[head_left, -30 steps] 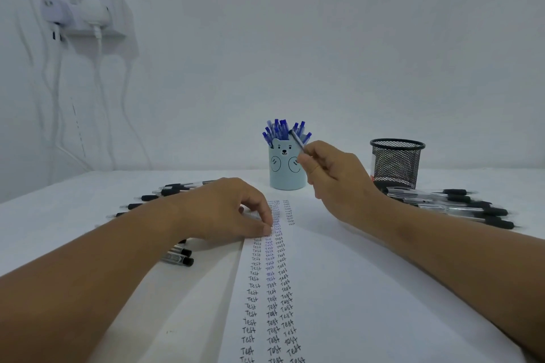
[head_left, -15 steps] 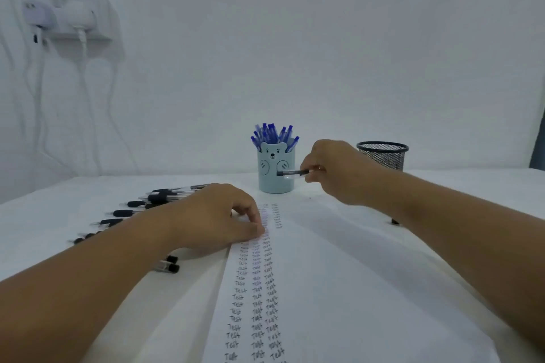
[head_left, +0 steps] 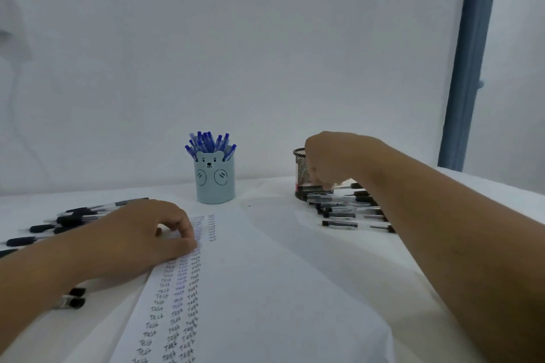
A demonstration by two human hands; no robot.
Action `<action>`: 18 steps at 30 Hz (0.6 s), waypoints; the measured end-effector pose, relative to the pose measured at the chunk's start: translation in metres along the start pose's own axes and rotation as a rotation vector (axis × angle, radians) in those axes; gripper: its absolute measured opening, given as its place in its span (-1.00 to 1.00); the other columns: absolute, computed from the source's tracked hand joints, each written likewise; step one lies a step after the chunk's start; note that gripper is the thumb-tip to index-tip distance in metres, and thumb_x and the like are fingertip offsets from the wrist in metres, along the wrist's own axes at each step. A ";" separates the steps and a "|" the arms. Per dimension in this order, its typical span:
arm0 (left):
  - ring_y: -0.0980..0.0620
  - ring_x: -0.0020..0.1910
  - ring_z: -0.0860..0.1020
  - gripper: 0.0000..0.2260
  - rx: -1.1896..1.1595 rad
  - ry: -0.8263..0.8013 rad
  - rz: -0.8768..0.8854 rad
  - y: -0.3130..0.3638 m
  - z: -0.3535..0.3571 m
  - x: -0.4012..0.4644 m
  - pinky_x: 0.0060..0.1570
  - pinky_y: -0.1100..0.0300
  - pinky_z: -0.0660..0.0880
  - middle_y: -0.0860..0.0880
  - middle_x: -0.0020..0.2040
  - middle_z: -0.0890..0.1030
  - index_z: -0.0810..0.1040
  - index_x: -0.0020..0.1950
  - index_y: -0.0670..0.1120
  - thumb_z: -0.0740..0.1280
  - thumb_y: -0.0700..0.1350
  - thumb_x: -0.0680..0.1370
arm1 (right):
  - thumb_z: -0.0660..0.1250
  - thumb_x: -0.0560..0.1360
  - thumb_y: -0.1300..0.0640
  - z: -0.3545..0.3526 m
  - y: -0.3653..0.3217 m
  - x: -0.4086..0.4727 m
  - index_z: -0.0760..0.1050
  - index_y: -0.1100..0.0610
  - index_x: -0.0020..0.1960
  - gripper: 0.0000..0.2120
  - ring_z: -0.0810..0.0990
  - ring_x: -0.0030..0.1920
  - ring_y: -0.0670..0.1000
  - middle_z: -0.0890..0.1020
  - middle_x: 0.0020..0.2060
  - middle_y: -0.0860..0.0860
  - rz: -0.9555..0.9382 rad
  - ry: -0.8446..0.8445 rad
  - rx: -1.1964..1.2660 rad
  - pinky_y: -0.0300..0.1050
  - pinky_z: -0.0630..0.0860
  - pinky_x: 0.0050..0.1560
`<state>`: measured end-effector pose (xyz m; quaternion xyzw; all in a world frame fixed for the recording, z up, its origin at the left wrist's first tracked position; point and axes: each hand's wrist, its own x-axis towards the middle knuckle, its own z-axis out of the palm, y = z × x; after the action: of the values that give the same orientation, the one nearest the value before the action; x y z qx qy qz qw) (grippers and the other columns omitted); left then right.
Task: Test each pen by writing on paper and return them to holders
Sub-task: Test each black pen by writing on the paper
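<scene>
while blue pens [head_left: 210, 143] fill the bear cup [head_left: 214, 181], right hand [head_left: 333, 160] pinches a black pen [head_left: 315, 187].

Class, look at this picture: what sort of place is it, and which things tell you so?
Probably a plain desk set up for pen testing: a bear-faced pen holder full of blue pens, a black mesh holder, and a paper sheet covered with columns of "Test".
</scene>
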<state>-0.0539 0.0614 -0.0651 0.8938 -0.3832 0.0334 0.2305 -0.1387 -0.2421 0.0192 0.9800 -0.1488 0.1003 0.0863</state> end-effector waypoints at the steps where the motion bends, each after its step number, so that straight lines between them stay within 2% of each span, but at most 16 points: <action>1: 0.31 0.06 0.55 -0.90 -0.002 -0.002 0.003 0.000 0.000 0.000 0.25 0.09 0.48 0.34 0.00 0.63 0.63 -0.04 0.29 0.43 0.18 0.46 | 0.36 0.49 0.29 0.000 0.002 -0.001 0.47 0.10 -0.24 -0.82 0.53 -0.32 0.03 0.55 -0.33 0.01 0.016 0.010 -0.009 -0.10 0.49 -0.18; 3: 0.31 0.06 0.56 -0.90 0.005 -0.001 0.011 -0.001 0.000 0.001 0.25 0.09 0.48 0.33 0.00 0.63 0.63 -0.03 0.29 0.44 0.17 0.47 | 0.41 0.52 0.22 0.000 0.004 -0.003 0.47 0.07 -0.22 -0.81 0.49 -0.34 0.01 0.54 -0.48 -0.03 0.039 -0.046 -0.073 -0.08 0.56 -0.09; 5: 0.31 0.07 0.55 -0.90 0.012 0.005 0.019 0.000 0.000 0.000 0.25 0.10 0.48 0.33 0.01 0.64 0.63 -0.03 0.29 0.44 0.17 0.47 | 0.50 0.46 0.23 -0.002 0.003 -0.007 0.58 0.12 -0.20 -0.87 0.54 -0.33 0.03 0.49 -0.63 -0.07 0.050 -0.124 -0.166 -0.07 0.62 0.01; 8: 0.32 0.08 0.55 -0.90 0.012 0.007 0.024 0.000 0.000 0.000 0.26 0.10 0.48 0.33 0.00 0.64 0.63 -0.03 0.30 0.45 0.16 0.47 | 0.56 0.41 0.26 -0.006 0.001 -0.014 0.61 0.17 -0.17 -0.87 0.53 -0.34 0.04 0.48 -0.49 -0.02 0.069 -0.151 -0.209 -0.05 0.60 0.01; 11: 0.31 0.08 0.55 -0.89 0.015 -0.001 0.019 0.000 0.000 0.000 0.26 0.12 0.48 0.33 0.01 0.64 0.63 -0.02 0.30 0.44 0.18 0.46 | 0.56 0.39 0.29 -0.005 -0.005 -0.011 0.41 0.17 -0.36 -0.66 0.51 -0.36 0.05 0.46 -0.47 0.00 0.059 -0.101 -0.221 -0.05 0.56 -0.08; 13: 0.32 0.08 0.55 -0.90 0.015 -0.009 0.016 0.001 -0.001 0.000 0.25 0.13 0.48 0.33 0.01 0.64 0.63 -0.03 0.29 0.44 0.17 0.47 | 0.47 0.43 0.31 -0.003 -0.014 -0.008 0.38 0.16 -0.35 -0.68 0.53 -0.30 0.11 0.47 -0.41 0.02 0.001 -0.026 -0.171 -0.04 0.56 -0.13; 15: 0.31 0.05 0.57 -0.93 0.001 -0.016 0.013 0.003 -0.001 0.000 0.24 0.13 0.49 0.32 0.00 0.65 0.64 -0.05 0.28 0.46 0.13 0.48 | 0.32 0.44 0.38 -0.002 -0.028 -0.010 0.50 0.19 -0.21 -0.87 0.54 -0.27 0.13 0.55 -0.27 0.06 -0.067 0.063 -0.111 -0.08 0.53 -0.19; 18: 0.23 0.02 0.61 -0.93 -0.021 -0.017 -0.017 0.005 -0.002 0.000 0.22 0.10 0.52 0.31 0.00 0.65 0.67 -0.07 0.25 0.47 0.14 0.46 | 0.25 0.49 0.34 0.007 -0.059 -0.017 0.61 0.10 0.13 -0.69 0.63 -0.05 0.15 0.61 0.05 0.07 -0.237 0.091 -0.055 -0.04 0.58 -0.06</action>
<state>-0.0573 0.0591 -0.0613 0.8947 -0.3781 0.0197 0.2369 -0.1355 -0.1826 0.0005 0.9824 -0.0304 0.1298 0.1312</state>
